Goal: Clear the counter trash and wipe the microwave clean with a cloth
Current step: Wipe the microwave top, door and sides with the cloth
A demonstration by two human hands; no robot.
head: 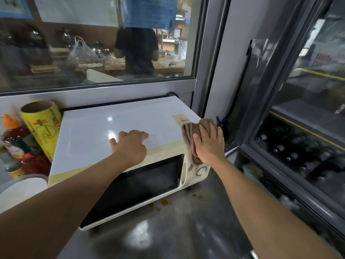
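While the right hand (209, 144) presses the brown cloth (187, 137), fingers flat, on the microwave's (112, 126) top right corner (left hand (130, 146) braces the top, holding nothing), wiping seems midway, with the counter (186, 232) stains (166, 202) not yet wiped.

Steel counter (177, 230) (brown-spotted) carries the microwave (89, 135)

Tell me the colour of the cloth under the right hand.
Brownish beige cloth, best seen in the head view.

White top, cream front, black door glass on the microwave (97, 131) under the left hand (130, 146). Brownish-beige cloth (188, 139) beneath the right hand (209, 144). Yellow roll (41, 124), green print, left of the left hand. Brown spots (166, 202) on grey surface (186, 230).
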